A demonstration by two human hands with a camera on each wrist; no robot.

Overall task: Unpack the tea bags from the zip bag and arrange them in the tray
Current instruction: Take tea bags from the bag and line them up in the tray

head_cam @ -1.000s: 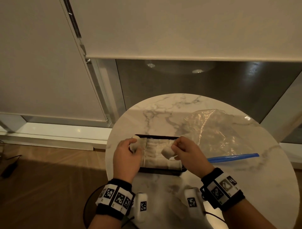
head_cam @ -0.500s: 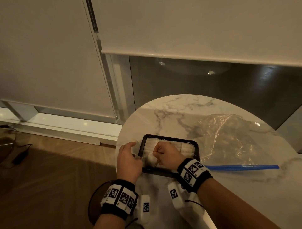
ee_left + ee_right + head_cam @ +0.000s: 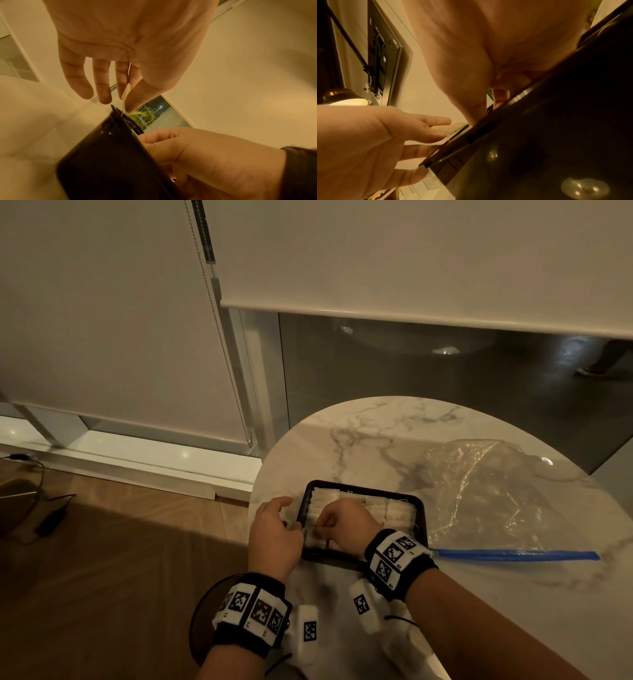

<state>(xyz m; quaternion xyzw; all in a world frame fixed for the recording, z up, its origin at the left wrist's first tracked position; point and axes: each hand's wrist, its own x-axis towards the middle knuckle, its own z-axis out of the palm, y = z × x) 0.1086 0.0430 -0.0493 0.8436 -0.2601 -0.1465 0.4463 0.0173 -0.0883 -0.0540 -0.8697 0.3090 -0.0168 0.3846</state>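
Pinching a tea bag point(image 3: 126, 92) between thumb and forefinger, the left hand point(image 3: 274, 537) hovered just beside the left rim of the black tray point(image 3: 420, 510), its other fingers point(image 3: 101, 82) hanging loosely straight above the tray's corner. In the left wrist view that bag showed only as a thin pale edge, and its lower tip sat close over the tray's rim.

The right hand point(image 3: 344, 525) was curled over the front left part of the tray, knuckles up, its grip closed down among the tea bags; whether it actually pinched one could not be told, since the fingertips were hidden by the hand itself in the head view and by the tray wall in the right wrist view. The two hands were near each other, with the tray's left rim between them.

Rows of white tea bags point(image 3: 399, 510) lay packed flat inside the tray, filling the part that showed behind and to the right of the right hand. The tray sat on the round marble desk point(image 3: 359, 440) near its left edge. The clear zip bag point(image 3: 486, 494) lay crumpled and flat on the desk just to the right of the tray, its blue zip strip point(image 3: 513, 554) stretched along the near side.
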